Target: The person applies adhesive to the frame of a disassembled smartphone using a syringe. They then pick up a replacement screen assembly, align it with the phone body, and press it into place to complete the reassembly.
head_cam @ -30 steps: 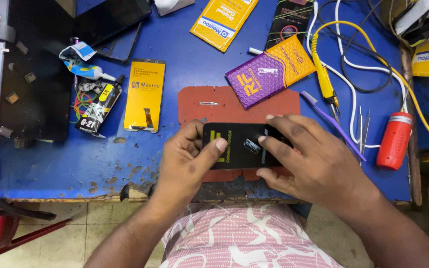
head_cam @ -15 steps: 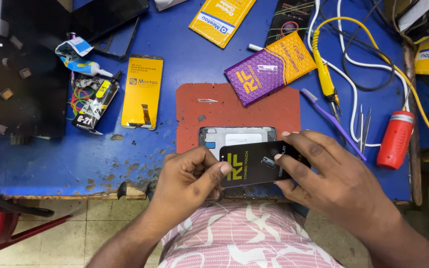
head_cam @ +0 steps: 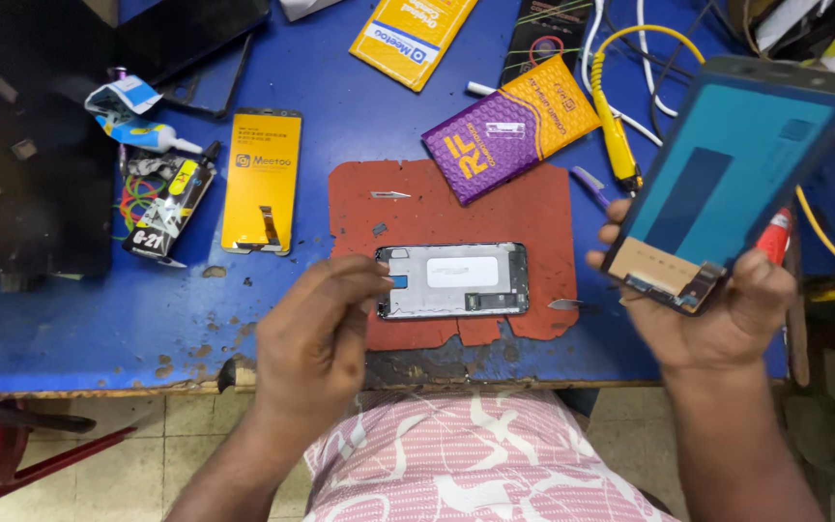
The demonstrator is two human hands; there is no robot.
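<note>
my right hand [head_cam: 717, 314]: fingers clamped on the bottom end of the phone screen panel [head_cam: 727, 184], lifted clear and tilted, back side facing me.
my left hand [head_cam: 326, 329]: fingertips pinched together at the left end of the phone frame [head_cam: 453, 280]; whether they grip anything, i cannot tell.
frame: flat on the red mat [head_cam: 533, 208], bare inside showing.
done: screen and frame are apart.
left: frame lies open, nothing fitted into it.
</note>
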